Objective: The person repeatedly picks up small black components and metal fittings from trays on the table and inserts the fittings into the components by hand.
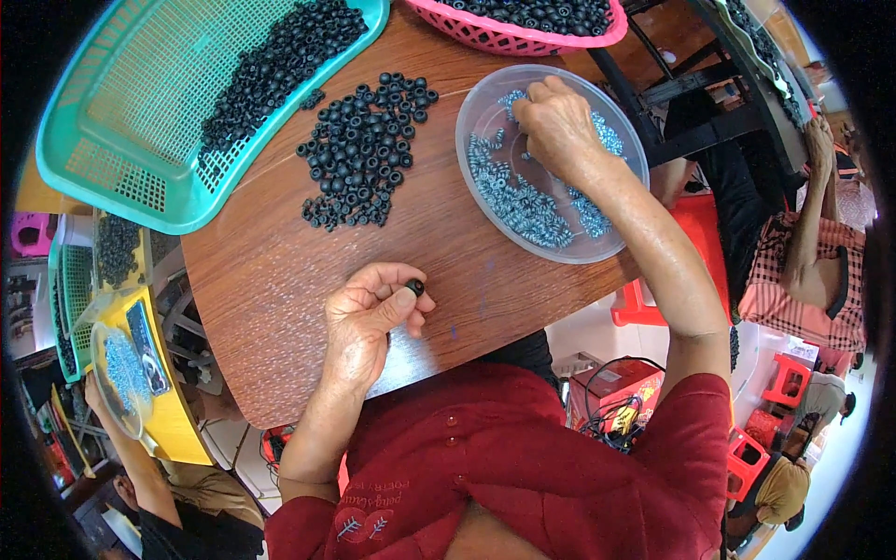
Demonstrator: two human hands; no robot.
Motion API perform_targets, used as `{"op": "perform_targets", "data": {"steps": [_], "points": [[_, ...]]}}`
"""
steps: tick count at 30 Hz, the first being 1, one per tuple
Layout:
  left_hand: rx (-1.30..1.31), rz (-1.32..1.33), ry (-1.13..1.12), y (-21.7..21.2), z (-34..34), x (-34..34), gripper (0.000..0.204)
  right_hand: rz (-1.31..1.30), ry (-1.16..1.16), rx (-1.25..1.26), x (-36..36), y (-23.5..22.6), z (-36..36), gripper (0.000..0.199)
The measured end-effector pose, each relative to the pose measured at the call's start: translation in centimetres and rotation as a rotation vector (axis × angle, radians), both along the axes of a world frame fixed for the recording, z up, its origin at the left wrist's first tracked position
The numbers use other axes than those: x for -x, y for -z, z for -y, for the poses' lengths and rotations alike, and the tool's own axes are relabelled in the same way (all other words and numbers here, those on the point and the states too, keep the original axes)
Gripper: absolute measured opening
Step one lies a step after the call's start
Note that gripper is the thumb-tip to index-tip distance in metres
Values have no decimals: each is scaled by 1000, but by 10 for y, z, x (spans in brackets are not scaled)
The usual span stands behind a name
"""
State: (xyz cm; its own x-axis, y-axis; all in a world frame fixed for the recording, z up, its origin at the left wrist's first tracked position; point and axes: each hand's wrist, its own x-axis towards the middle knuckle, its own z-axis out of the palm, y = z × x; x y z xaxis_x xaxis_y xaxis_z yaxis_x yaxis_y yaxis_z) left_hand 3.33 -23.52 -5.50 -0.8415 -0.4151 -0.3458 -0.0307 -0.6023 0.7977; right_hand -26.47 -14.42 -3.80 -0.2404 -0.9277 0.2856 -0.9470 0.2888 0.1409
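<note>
Between the thumb and fingers of my left hand (373, 313) sits one small round black cap (414, 287) with a hole in it, held over the near part of the wooden table (280, 308). My right hand (563, 131) reaches into a clear plastic bowl (473, 191) of small silvery-blue coil springs (523, 207). Its fingers are curled together and point down; the back of the hand hides their tips and anything they pinch. A loose pile of black caps (359, 154) lies on the table, left of the bowl.
A turquoise plastic basket (121, 177) with many black caps stands far left, and a pink basket (495, 37) of caps at the far edge. Other people work at both sides; a yellow table (177, 411) stands left. Red stools (695, 247) and a dark metal frame (709, 131) are right.
</note>
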Motion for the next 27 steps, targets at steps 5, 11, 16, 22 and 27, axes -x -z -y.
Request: {"op": "perform_targets", "data": {"steps": [5,11,16,22,27], "points": [[2,13,-3,-2,1,-1,19,-23,-10,-72,-2,-2,8,11],[8,12,5,0,1,-3,19,17,31,-96,-1,-1,7,10],[1,4,5,0,1,-2,19,-21,8,-74,-2,-3,6,13],[-60,-68,-74,1,3,-4,19,300,-192,192,-66,-39,-7,8],[-31,-77,-112,-4,-2,-6,20,838,-272,217,-128,-43,-12,10]]}}
